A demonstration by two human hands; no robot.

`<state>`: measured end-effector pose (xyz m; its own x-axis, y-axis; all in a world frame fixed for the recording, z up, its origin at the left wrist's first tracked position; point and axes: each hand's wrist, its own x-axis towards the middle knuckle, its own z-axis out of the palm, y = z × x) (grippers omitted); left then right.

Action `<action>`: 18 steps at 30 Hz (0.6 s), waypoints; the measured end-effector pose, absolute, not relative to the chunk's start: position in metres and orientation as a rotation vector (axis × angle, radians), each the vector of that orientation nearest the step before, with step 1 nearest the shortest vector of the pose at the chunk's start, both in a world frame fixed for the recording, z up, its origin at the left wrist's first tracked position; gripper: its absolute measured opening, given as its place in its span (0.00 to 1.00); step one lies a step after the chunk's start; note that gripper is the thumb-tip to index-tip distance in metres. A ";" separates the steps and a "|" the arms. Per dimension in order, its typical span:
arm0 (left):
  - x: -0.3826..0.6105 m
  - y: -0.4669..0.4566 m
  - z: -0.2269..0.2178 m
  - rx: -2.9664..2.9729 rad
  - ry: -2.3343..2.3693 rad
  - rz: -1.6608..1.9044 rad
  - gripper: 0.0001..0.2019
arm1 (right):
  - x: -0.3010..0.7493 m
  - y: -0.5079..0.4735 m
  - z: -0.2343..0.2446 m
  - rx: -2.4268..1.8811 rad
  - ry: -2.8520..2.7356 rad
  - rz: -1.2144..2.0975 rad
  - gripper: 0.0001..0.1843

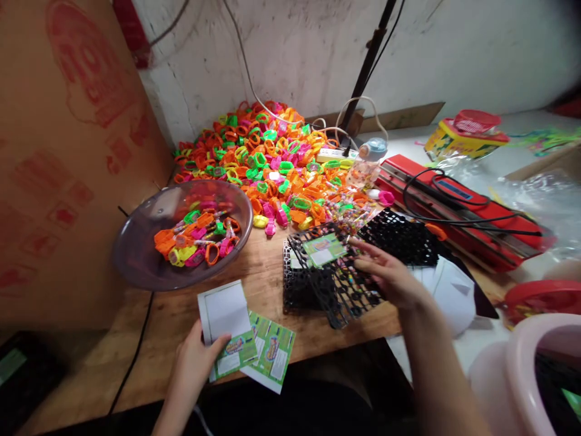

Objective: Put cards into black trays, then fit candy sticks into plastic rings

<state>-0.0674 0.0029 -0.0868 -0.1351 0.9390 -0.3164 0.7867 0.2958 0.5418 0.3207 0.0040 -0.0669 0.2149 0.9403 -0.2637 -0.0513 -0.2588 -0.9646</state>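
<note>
My left hand is closed on a folded white and green printed card near the wooden table's front edge, with more such cards fanned beneath it. My right hand reaches over a black plastic grid tray, fingers stretched out, its fingertips close to a green card lying on the grid. I cannot tell whether the fingers touch that card. A second black grid lies just behind the hand.
A dark round bowl holding colourful plastic rings stands at the left. A large heap of orange, green and pink rings fills the back. A red heat sealer with black cable lies right. A pink tub is at the near right.
</note>
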 end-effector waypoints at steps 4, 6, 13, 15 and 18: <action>-0.070 0.003 -0.090 1.333 1.752 0.531 0.27 | 0.267 0.018 -0.095 -1.727 -0.914 0.852 0.41; -0.071 0.006 -0.090 1.220 1.690 0.614 0.28 | 0.251 0.017 -0.103 -1.860 -1.079 0.556 0.38; -0.059 0.016 -0.071 1.099 1.712 0.615 0.28 | 0.312 0.021 -0.075 -2.302 -1.341 -0.397 0.36; -0.052 0.013 -0.067 1.154 1.702 0.632 0.30 | 0.343 0.030 -0.076 -2.374 -1.413 -0.334 0.33; -0.045 0.008 -0.065 1.198 1.709 0.657 0.30 | 0.368 0.028 -0.079 -2.353 -1.506 -0.242 0.27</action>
